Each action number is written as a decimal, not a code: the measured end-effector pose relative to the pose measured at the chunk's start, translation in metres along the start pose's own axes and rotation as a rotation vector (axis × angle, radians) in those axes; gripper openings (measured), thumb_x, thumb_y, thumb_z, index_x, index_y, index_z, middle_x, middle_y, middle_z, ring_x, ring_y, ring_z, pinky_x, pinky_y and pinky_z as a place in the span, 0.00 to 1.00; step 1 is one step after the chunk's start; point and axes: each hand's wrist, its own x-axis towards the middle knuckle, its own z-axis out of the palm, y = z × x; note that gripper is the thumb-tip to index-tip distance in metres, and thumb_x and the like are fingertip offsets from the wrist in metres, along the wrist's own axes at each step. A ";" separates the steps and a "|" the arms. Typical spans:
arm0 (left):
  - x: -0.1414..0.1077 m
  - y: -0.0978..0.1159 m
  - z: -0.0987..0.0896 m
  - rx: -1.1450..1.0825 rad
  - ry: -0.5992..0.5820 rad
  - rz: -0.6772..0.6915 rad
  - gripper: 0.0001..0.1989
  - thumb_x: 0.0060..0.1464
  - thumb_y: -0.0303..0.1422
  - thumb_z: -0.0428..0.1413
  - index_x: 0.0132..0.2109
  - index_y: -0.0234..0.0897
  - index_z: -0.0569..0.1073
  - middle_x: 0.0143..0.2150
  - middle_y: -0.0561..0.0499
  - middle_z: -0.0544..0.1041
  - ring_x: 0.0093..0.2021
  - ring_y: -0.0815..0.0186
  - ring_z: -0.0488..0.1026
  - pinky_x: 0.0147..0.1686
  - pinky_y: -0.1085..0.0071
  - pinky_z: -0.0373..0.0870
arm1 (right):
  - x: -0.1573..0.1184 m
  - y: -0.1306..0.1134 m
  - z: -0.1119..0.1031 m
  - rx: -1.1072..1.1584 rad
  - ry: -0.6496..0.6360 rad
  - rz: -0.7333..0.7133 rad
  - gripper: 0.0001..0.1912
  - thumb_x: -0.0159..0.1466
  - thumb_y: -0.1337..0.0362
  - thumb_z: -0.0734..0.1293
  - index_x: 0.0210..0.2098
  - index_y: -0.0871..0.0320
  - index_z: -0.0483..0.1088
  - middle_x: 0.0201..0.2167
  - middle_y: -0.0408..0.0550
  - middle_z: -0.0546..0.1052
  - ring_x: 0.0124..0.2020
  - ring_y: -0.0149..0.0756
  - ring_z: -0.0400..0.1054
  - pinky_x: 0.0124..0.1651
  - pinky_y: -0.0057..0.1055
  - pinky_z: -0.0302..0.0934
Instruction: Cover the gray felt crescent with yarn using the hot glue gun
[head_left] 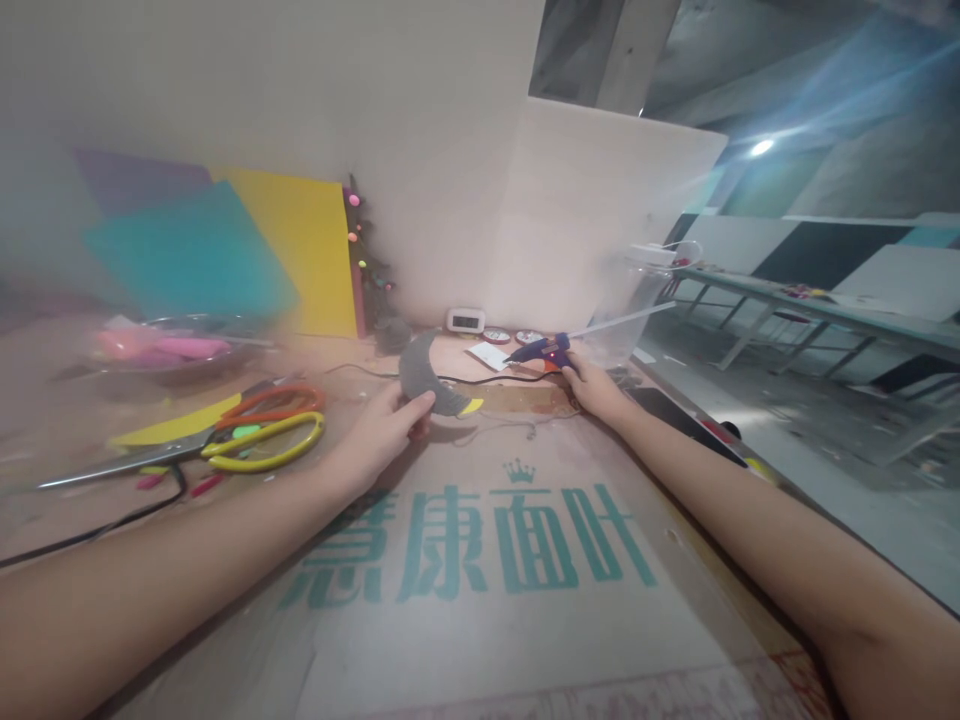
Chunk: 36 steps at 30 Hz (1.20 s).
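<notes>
My left hand (394,425) pinches a grey crescent-shaped piece (427,378) with a yellow tip, holding it a little above the table. Farther right, my right hand (592,385) is closed around a dark blue hot glue gun (541,350). A long pale glue stick (622,318) sticks out of its back end. The nozzle points left over a small white card (489,356), and a gap lies between it and the crescent. Scissors (262,430) with one orange and one yellow handle lie left of my left hand.
A clear bowl (176,335) with pink pieces stands at the left. Coloured sheets (307,250) lean against the white wall. A small digital clock (465,320) sits at the back beside round tins (496,336). A black cord (510,379) crosses the table. A clear container (630,310) stands back right.
</notes>
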 end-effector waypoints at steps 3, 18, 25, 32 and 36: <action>0.000 -0.001 -0.001 -0.003 -0.007 0.010 0.14 0.52 0.43 0.58 0.34 0.36 0.68 0.22 0.57 0.68 0.23 0.71 0.63 0.25 0.74 0.60 | -0.001 -0.005 -0.001 0.003 0.041 0.017 0.20 0.64 0.61 0.62 0.52 0.62 0.70 0.51 0.61 0.76 0.51 0.49 0.69 0.56 0.43 0.60; -0.002 0.003 0.000 -0.060 -0.033 -0.023 0.13 0.51 0.42 0.58 0.36 0.35 0.70 0.24 0.55 0.72 0.24 0.70 0.68 0.26 0.74 0.65 | -0.024 -0.098 -0.031 0.108 0.218 -0.047 0.16 0.66 0.54 0.60 0.27 0.57 0.68 0.26 0.45 0.72 0.32 0.36 0.65 0.38 0.32 0.58; 0.000 -0.002 -0.002 -0.015 -0.059 -0.011 0.14 0.50 0.41 0.60 0.36 0.35 0.72 0.29 0.51 0.76 0.28 0.66 0.72 0.31 0.71 0.69 | -0.062 -0.155 -0.019 0.156 -0.298 -0.153 0.18 0.64 0.55 0.65 0.51 0.53 0.72 0.46 0.50 0.78 0.34 0.37 0.69 0.38 0.32 0.60; -0.004 0.006 0.002 0.092 -0.102 0.027 0.11 0.48 0.39 0.59 0.31 0.35 0.72 0.26 0.53 0.74 0.25 0.68 0.67 0.26 0.73 0.62 | -0.076 -0.150 0.002 0.343 -0.330 -0.103 0.20 0.67 0.55 0.61 0.54 0.58 0.68 0.22 0.41 0.71 0.24 0.33 0.64 0.29 0.28 0.57; -0.007 0.012 0.003 0.108 -0.140 0.029 0.10 0.49 0.38 0.58 0.29 0.35 0.70 0.24 0.53 0.72 0.24 0.68 0.65 0.25 0.73 0.61 | -0.074 -0.148 0.000 0.461 -0.295 -0.024 0.21 0.70 0.51 0.54 0.44 0.59 0.71 0.21 0.40 0.67 0.23 0.32 0.62 0.27 0.28 0.55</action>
